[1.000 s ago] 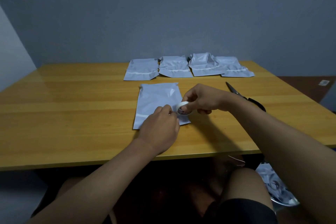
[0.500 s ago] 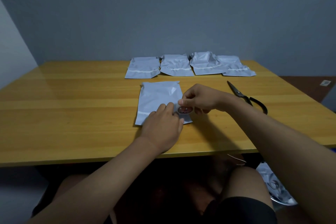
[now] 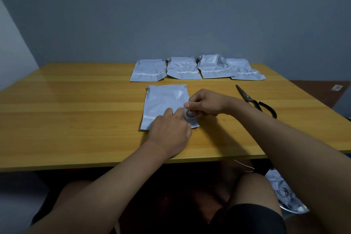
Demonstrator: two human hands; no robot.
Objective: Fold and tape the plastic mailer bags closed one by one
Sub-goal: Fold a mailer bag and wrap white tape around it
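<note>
A pale grey plastic mailer bag (image 3: 163, 102) lies flat on the wooden table (image 3: 76, 116), its near end folded over. My right hand (image 3: 206, 101) pinches a small roll of tape (image 3: 191, 114) just above the bag's near right corner. My left hand (image 3: 170, 131) rests on the bag's near end, its fingers reaching to the roll; they may be pinching the tape's end, which I cannot make out. The folded edge under my left hand is hidden.
Several folded mailer bags (image 3: 197, 69) lie in a row at the table's far side. Black-handled scissors (image 3: 256, 101) lie to the right of my right hand. More bags (image 3: 284, 194) sit low on the right, below the table edge.
The roll of tape came down from slightly raised to close against the bag's near right corner. My left hand's fingers stayed at the roll.
</note>
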